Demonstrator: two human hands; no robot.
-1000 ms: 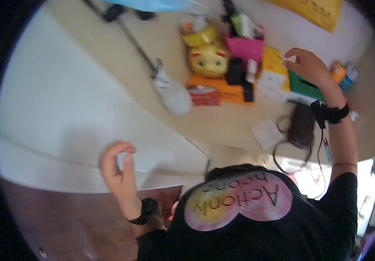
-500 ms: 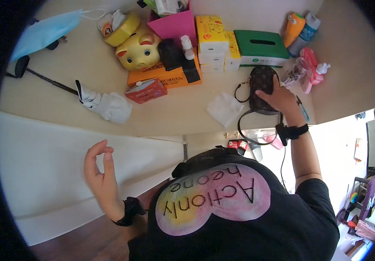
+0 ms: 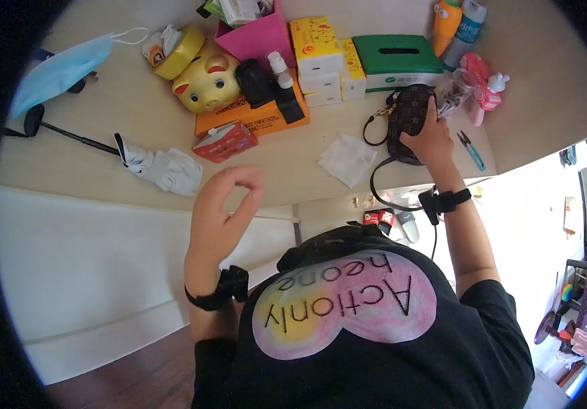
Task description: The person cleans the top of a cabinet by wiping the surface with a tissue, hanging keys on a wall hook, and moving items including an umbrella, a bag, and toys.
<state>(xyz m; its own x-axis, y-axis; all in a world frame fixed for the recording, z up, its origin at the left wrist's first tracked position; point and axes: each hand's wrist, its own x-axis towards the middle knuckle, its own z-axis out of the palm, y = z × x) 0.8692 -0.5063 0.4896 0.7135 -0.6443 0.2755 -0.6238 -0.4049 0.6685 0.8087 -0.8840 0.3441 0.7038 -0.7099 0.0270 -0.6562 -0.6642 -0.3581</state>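
My right hand (image 3: 432, 140) grips a small dark brown patterned handbag (image 3: 409, 121), with its thumb across the front and the fingers along the right side. The bag's dark strap (image 3: 379, 192) loops down over the shelf's front edge. My left hand (image 3: 224, 208) is in the air in front of the shelf, slightly blurred, its fingers curved and apart from the thumb, holding nothing. Nearest to it are a small red box (image 3: 225, 142) and a white cloth-like bundle (image 3: 167, 169). A white tissue (image 3: 348, 160) lies left of the bag, and small blue-handled snips (image 3: 472, 151) lie to its right.
Along the back stand a golden piggy bank (image 3: 206, 80), an orange box (image 3: 259, 121), a pink bin (image 3: 256, 37), yellow tissue packs (image 3: 317, 44), a green tissue box (image 3: 399, 61) and a spray can (image 3: 464, 34). A pink toy (image 3: 484, 92) sits right. A blue mask (image 3: 62, 71) is far left.
My left hand has moved right and up towards the shelf edge. My right hand keeps hold of the handbag, which has shifted slightly away from me. The snips, partly covered before, now show fully.
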